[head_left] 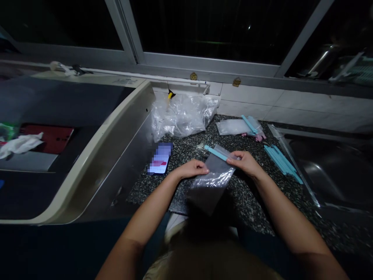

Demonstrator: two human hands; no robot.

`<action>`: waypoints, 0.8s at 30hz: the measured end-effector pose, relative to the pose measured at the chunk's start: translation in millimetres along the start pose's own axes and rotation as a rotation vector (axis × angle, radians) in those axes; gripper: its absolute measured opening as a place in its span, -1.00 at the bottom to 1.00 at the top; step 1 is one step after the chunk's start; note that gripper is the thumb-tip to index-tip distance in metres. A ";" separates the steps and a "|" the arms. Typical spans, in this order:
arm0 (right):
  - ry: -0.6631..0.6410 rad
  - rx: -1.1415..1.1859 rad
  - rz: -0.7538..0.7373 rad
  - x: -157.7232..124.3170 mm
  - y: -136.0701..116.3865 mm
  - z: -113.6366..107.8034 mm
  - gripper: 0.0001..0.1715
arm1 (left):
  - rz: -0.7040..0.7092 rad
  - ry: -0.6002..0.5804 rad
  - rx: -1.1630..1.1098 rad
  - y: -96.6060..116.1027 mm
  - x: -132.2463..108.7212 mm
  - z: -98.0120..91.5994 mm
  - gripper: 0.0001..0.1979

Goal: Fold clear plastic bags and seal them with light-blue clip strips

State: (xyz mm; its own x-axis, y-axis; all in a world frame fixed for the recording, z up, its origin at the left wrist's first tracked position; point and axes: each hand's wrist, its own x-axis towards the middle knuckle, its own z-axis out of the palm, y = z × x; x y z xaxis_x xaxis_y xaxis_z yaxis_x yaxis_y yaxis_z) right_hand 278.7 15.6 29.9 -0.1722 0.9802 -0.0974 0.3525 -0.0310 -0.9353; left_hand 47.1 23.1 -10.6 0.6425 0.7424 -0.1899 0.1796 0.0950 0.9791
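My left hand (192,168) and my right hand (246,161) both pinch a small clear plastic bag (214,173) over the speckled granite counter (189,149). A light blue strip (215,153) lies along the bag's top edge, between my hands. The left hand grips the bag's left edge, the right hand its upper right corner. The lower part of the bag hangs toward me.
A pile of blue strips (281,161) lies to the right, beside a steel sink (329,171). More clear bags with blue and pink strips (241,126) and a crumpled plastic sheet (180,114) lie at the back. A phone (159,158) rests left, by a dark appliance (67,116).
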 end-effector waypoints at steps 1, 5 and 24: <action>-0.028 -0.007 0.003 -0.2 0.7 2.5 -0.51 | 0.025 0.021 -0.042 0.9 0.5 0.7 -0.63; -0.125 -0.045 0.012 -0.2 3.6 16.3 -0.51 | 0.111 0.156 -0.170 2.9 3.5 5.4 -0.59; -0.167 -0.002 0.009 -6.7 19.0 61.3 -0.53 | 0.251 0.774 -0.500 3.9 1.9 -11.4 -0.52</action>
State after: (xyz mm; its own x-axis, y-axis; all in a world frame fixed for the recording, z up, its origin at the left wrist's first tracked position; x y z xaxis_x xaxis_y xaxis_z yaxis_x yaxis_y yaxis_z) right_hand 230.2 -3.5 -8.1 -0.3198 0.9337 -0.1610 0.3569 -0.0388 -0.9334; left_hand 40.6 32.4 -6.4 -0.0840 0.9955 -0.0448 -0.3509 0.0126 0.9363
